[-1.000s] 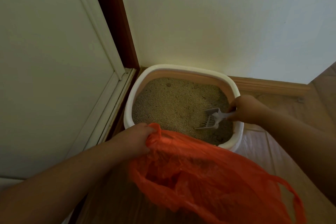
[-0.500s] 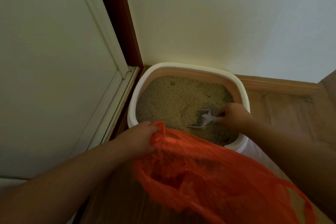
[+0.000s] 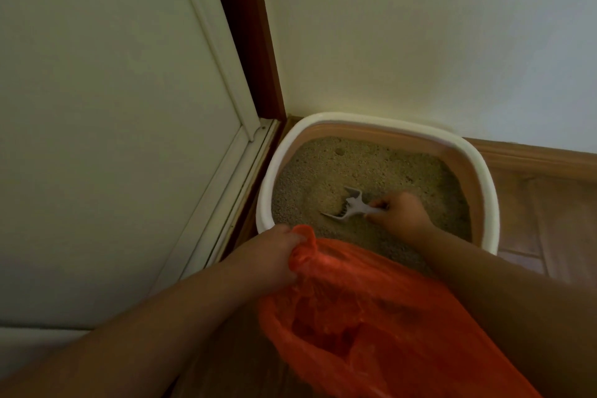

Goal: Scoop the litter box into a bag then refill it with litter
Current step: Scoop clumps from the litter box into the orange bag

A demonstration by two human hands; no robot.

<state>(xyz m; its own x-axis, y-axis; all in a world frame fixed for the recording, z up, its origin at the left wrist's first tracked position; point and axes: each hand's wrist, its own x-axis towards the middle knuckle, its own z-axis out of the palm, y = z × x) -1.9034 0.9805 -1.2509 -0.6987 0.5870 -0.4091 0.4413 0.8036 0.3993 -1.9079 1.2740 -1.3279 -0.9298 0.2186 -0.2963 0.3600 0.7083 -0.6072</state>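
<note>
Fingers of the right hand (image 3: 400, 215) curl round the handle of a white slotted scoop (image 3: 347, 206), whose blade lies dug into the sandy litter (image 3: 361, 165) near the middle of the litter box (image 3: 484, 191). Fingers of the left hand (image 3: 269, 257) bunch and grip the rim of an orange plastic bag (image 3: 365, 326), held open just in front of the litter box, its near edge hiding the box's front rim. White-rimmed with a tan inner wall, the litter box sits on the wooden floor (image 3: 549, 223) in the corner, against the pale wall (image 3: 420, 26) behind it and beside the white door (image 3: 97, 107) to its left.
</note>
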